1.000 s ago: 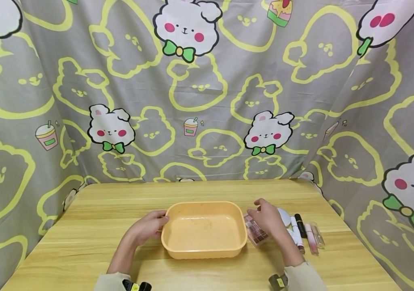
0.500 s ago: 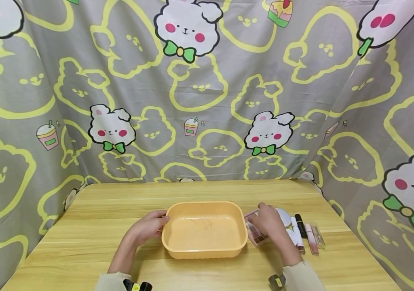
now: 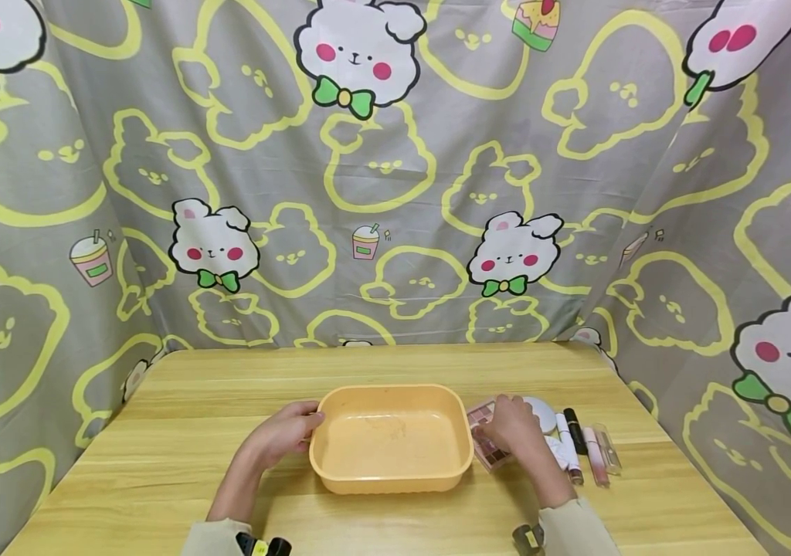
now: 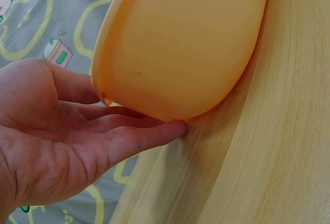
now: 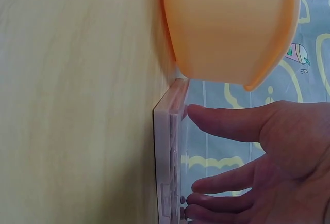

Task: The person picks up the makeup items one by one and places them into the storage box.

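Observation:
An orange plastic basin (image 3: 390, 485) stands on the wooden table in front of me. At its left end my left hand (image 3: 287, 428) grips the rim, thumb over the edge and fingers against the outer wall, as the left wrist view shows on the basin (image 4: 180, 43). Close to the basin's right side lies a pinkish eyeshadow palette (image 3: 494, 457), flat on the table. Over it is my right hand (image 3: 517, 426); in the right wrist view its thumb (image 5: 227, 123) reaches the top of the palette (image 5: 163, 136), the other fingers extended near it, not curled round it.
Right of my right hand lie a white round compact (image 3: 540, 415), a white tube (image 3: 566, 444), a black tube (image 3: 574, 431), a pink lip gloss tube (image 3: 595, 457) and a clear case (image 3: 609, 449). A patterned curtain (image 3: 395, 232) hangs around the wooden table (image 3: 159, 463).
My right hand has come down onto the palette, its fingers now lower and over it. The left hand and the basin have stayed in place.

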